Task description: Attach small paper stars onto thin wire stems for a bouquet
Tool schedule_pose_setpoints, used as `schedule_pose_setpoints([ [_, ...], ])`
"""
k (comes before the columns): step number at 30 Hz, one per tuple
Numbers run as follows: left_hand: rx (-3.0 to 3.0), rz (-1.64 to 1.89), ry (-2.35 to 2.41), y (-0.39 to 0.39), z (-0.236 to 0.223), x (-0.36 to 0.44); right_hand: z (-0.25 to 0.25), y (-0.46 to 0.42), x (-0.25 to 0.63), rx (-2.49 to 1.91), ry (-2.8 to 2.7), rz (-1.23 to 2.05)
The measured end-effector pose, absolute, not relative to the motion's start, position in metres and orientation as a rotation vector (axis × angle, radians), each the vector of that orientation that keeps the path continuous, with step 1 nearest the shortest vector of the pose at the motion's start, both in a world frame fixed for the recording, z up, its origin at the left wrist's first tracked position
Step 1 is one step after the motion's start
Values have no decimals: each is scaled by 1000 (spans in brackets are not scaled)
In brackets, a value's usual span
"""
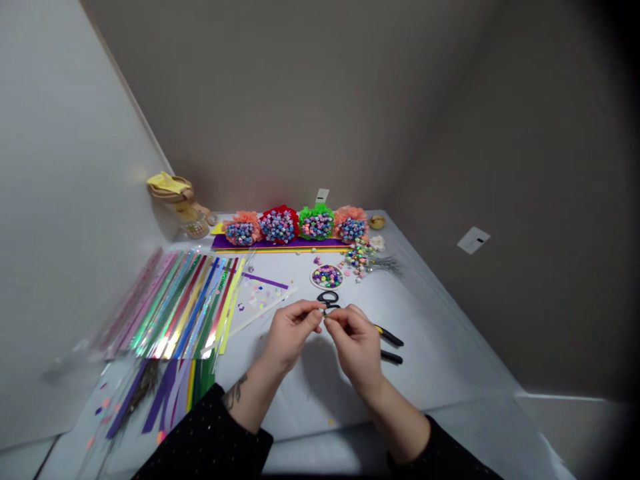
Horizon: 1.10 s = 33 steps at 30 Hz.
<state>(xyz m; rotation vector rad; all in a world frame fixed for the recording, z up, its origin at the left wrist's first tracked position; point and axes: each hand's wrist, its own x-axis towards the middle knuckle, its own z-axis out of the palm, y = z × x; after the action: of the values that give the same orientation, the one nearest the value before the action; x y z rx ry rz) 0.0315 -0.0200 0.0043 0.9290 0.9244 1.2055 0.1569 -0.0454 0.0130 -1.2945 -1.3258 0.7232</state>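
My left hand [295,330] and my right hand [357,343] meet over the middle of the white table, thumbs and forefingers pinched close together. Something tiny seems to be between the fingertips, too small to name. Just beyond the fingers lie black-handled scissors [329,297], partly hidden by my hands. Beside my right hand are pliers, with a black and yellow handle [390,335] and a black handle [391,357] showing; their head is hidden. Farther back sits a small round dish [312,276] filled with purple, green and other coloured beads.
Several ruffled paper flowers [279,225] filled with small paper stars line the back on coloured strips. Loose stars [357,257] and thin wires [385,264] lie back right. Shiny strips in clear sleeves [175,303] cover the left side. A basket [173,190] and glass jar [196,228] stand back left.
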Motion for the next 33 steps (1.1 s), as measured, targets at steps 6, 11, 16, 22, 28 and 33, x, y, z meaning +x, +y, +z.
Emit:
schedule_pose_setpoints([
  [6, 910, 1209, 924, -18, 0, 31, 11, -41, 155, -1254, -1278, 777],
  [11, 901, 1197, 905, -18, 0, 30, 2, -32, 154, -1049, -929, 1321],
  [16, 902, 1193, 908, -18, 3, 31, -3, -31, 154, -1021, -903, 1340],
  [22, 876, 1191, 944, -18, 4, 31, 3, -35, 156, -1185, -1224, 917],
  [28, 879, 1198, 957, -17, 3, 31, 8, -34, 155, -1246, -1302, 785],
  [33, 925, 1204, 971, -18, 3, 30, 3, -29, 151, -1079, -894, 1339],
])
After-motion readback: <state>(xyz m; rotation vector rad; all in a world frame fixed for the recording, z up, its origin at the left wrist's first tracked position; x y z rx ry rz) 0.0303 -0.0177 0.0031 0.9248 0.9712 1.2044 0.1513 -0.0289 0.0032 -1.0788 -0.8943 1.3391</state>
